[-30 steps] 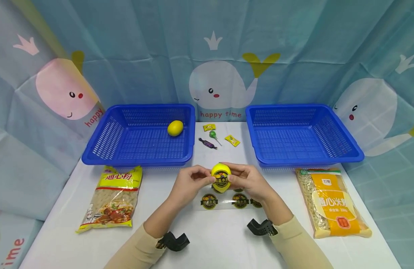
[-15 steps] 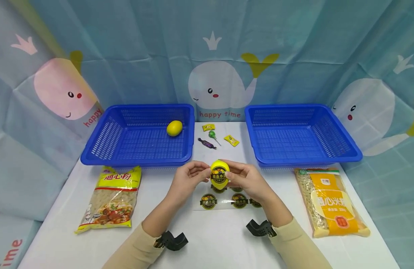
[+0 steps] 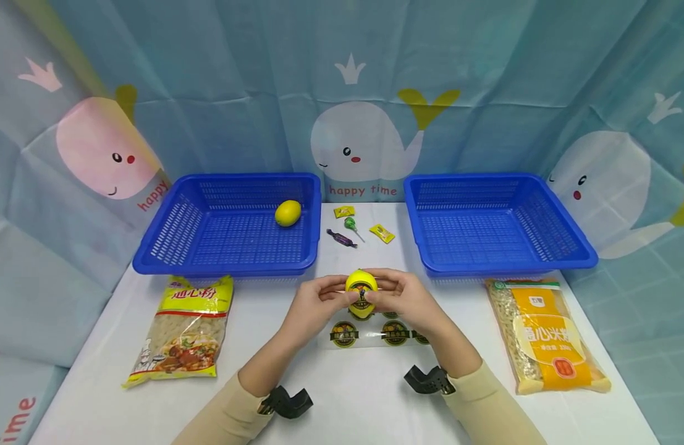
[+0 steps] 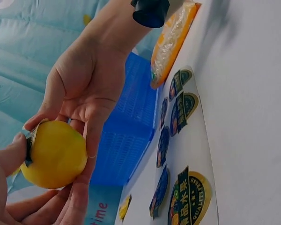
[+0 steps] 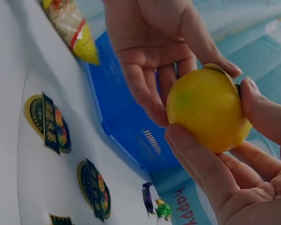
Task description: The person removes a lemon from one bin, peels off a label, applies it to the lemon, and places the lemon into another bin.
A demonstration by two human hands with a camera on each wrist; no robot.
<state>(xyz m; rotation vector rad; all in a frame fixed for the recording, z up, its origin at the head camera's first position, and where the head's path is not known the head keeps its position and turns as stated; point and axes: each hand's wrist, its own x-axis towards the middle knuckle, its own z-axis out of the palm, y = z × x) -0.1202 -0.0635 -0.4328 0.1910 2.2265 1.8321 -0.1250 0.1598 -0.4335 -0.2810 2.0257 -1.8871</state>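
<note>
Both hands hold a yellow lemon (image 3: 361, 287) above the white table, at its middle. The left hand (image 3: 315, 303) grips it from the left and the right hand (image 3: 400, 298) from the right, thumbs over a dark round sticker on its front. The lemon (image 4: 54, 154) fills the left wrist view's lower left, and the lemon (image 5: 206, 108) shows large in the right wrist view, the sticker's edge at its top. Under the hands lies a clear sticker sheet (image 3: 369, 334) with several dark round labels. A second lemon (image 3: 288, 212) rests in the left blue basket (image 3: 169, 241).
An empty blue basket (image 3: 564, 247) stands at the right. Between the baskets lie several wrapped candies (image 3: 343, 238) and a green lollipop (image 3: 351, 224). A yellow noodle bag (image 3: 188, 324) lies front left, an orange pasta bag (image 3: 547, 337) front right.
The thumbs have moved over the sticker on the lemon, covering most of it. The lemon stays at about the same spot between the hands.
</note>
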